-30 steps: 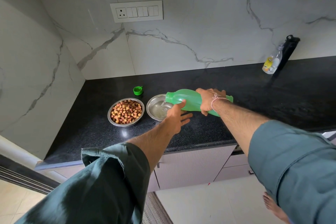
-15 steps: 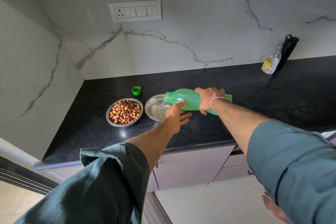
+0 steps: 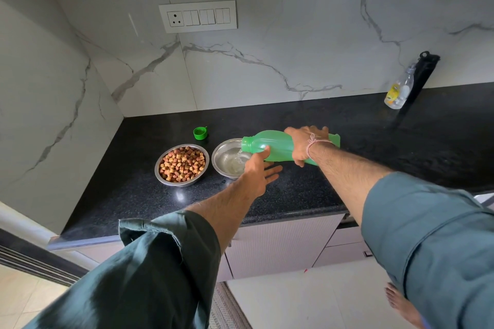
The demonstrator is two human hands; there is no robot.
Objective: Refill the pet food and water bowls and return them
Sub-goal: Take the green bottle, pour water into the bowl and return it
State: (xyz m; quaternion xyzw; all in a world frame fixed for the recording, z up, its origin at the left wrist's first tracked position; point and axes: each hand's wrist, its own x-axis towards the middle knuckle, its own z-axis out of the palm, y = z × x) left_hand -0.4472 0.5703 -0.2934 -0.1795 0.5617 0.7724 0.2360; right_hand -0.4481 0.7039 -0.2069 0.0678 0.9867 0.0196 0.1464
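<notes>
Pouring continues: right hand (image 3: 304, 145) still grips the green bottle (image 3: 278, 145), left hand (image 3: 260, 168) open beneath; water bowl (image 3: 230, 159) barely fuller.

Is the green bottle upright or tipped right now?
Tipped. The green bottle lies nearly level in the right hand, cap off, mouth over the steel bowl, water running out.

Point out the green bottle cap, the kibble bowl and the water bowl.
green bottle cap (image 3: 200, 133), head view, on its open top.
kibble bowl (image 3: 160, 160), head view, on its left steel rim.
water bowl (image 3: 222, 153), head view, on its bare inner wall.
</notes>
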